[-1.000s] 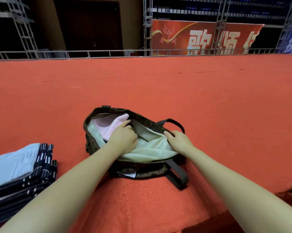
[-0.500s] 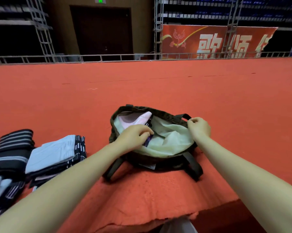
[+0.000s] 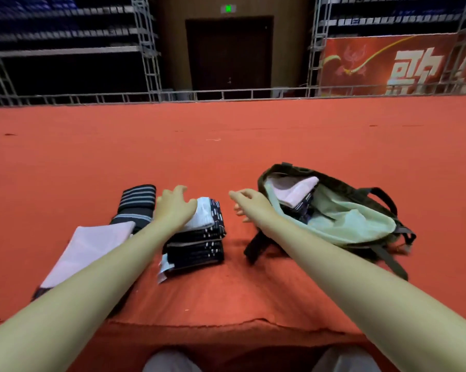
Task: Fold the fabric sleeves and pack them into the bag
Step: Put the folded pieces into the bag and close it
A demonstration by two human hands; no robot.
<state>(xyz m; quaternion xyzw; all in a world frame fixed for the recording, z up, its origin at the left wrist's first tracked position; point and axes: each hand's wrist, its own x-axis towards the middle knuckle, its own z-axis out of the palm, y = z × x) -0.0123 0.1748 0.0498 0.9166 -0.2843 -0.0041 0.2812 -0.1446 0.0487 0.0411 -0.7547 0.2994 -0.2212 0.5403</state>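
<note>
Left grip: the left hand (image 3: 175,208) rests palm-down on top of the folded stack (image 3: 199,237), fingers spread and loosely curved over the pale top sleeve (image 3: 203,217); nothing is clamped yet. Right grip: the right hand (image 3: 249,204) hovers just right of the stack, fingers half curled, holding nothing.

1. Stack position: near centre of the red bench (image 3: 226,146), between the 2 hands. It shows dark patterned layers under the pale top piece.
2. Other sleeves: a striped folded sleeve (image 3: 139,204) lies just left of the stack, toward the far side; a pale pink sleeve (image 3: 89,248) lies near left, partly hidden by the left forearm.
3. Bag: the bag (image 3: 341,210) lies open on the right, near the right forearm. A pink folded piece (image 3: 293,190) and dark fabric already sit inside against the pale green lining.

Handling, as judged: the sleeves look light, soft and limp, and the layers will likely slide and unfold if lifted by 1 edge. Take hold at the 2 opposite sides of the stack, fingers under the bottom layer and thumbs on top, pressing lightly so that the folds stay closed during transfer to the bag mouth.
</note>
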